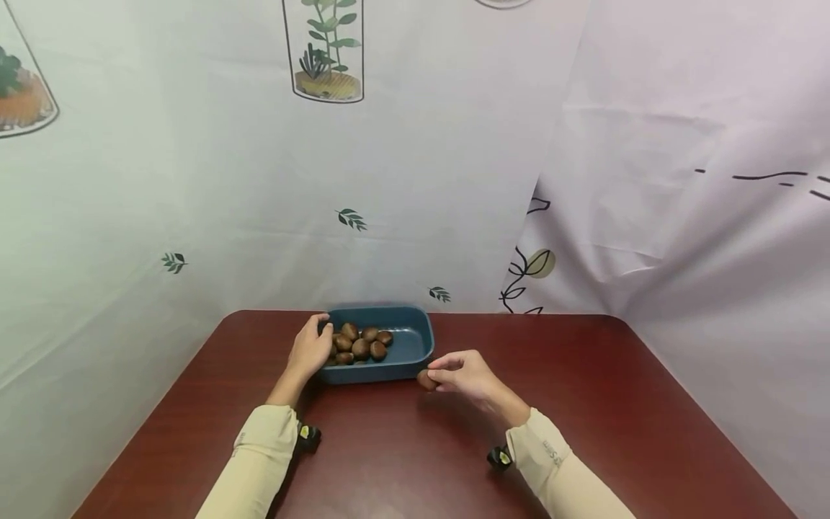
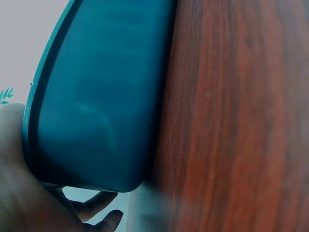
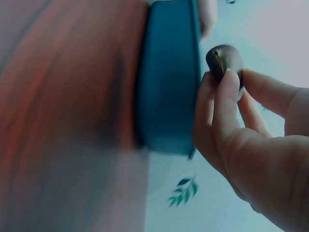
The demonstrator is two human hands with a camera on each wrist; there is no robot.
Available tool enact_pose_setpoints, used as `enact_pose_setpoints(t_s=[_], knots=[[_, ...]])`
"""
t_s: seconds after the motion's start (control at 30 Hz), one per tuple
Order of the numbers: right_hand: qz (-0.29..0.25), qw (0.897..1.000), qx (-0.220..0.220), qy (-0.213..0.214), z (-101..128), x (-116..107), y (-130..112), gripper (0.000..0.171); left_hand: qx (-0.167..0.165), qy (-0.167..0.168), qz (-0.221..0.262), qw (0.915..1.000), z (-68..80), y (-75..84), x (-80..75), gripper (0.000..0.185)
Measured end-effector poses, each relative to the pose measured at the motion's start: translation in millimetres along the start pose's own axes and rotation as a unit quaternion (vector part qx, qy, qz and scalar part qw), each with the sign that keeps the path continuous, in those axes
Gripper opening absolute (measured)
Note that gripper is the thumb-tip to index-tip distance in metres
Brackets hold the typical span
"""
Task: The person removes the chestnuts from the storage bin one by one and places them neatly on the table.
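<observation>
A blue rectangular tray (image 1: 415, 346) stands near the back of the table with several brown chestnuts (image 1: 361, 349) heaped in its left half. At the tray's left end, my left hand (image 1: 310, 347) grips the rim; in the left wrist view, its fingers (image 2: 99, 205) curl past the tray's end wall. Just off the tray's front right corner, my right hand (image 1: 470, 376) pinches a single chestnut (image 3: 226, 60) between thumb and fingertips. That nut is held above the table, apart from the pile. Part of the heap is hidden behind my left hand.
The reddish-brown wooden table (image 1: 382, 447) has rounded back corners. A white printed curtain (image 1: 415, 180) hangs right behind its back edge. Small black devices (image 1: 499, 458) are worn at both wrists, below the cream sleeves.
</observation>
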State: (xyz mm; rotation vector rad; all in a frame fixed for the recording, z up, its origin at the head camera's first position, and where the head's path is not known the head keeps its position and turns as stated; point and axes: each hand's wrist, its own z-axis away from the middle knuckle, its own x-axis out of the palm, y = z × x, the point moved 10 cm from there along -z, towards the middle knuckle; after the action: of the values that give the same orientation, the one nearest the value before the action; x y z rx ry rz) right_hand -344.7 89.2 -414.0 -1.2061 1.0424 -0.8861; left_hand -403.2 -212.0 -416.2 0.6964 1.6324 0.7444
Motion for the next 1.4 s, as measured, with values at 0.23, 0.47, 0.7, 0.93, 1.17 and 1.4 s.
enact_pose_setpoints(t_s=[0.23, 0.47, 0.7, 0.93, 1.17, 1.4], knots=[[0.000, 0.998, 0.024, 0.056, -5.2, -29.6, 27.4, 0.019, -0.004, -0.002, 0.000, 1.0000, -1.0, -2.1, -3.2, 0.049], [0.013, 0.996, 0.037, 0.084, -5.6, -46.2, 41.5, 0.017, 0.000, -0.005, 0.002, 1.0000, 0.0, -1.0, 1.4, 0.049], [0.026, 0.995, 0.048, 0.088, -7.3, -49.8, 41.8, 0.014, 0.007, 0.001, 0.011, 0.9999, 0.2, 2.0, 0.0, 0.048], [0.051, 0.993, 0.064, 0.088, -6.8, -50.4, 43.3, 0.011, 0.002, 0.001, 0.004, 1.0000, 0.4, 0.2, -1.2, 0.051], [0.125, 0.985, 0.071, 0.099, -6.3, -53.6, 42.6, 0.006, 0.002, -0.001, 0.011, 0.9999, 1.4, 0.7, -1.7, 0.048], [0.154, 0.979, 0.078, 0.108, -6.2, -55.7, 41.0, 0.006, 0.005, -0.004, 0.009, 0.9999, 0.8, 1.4, -1.2, 0.048]])
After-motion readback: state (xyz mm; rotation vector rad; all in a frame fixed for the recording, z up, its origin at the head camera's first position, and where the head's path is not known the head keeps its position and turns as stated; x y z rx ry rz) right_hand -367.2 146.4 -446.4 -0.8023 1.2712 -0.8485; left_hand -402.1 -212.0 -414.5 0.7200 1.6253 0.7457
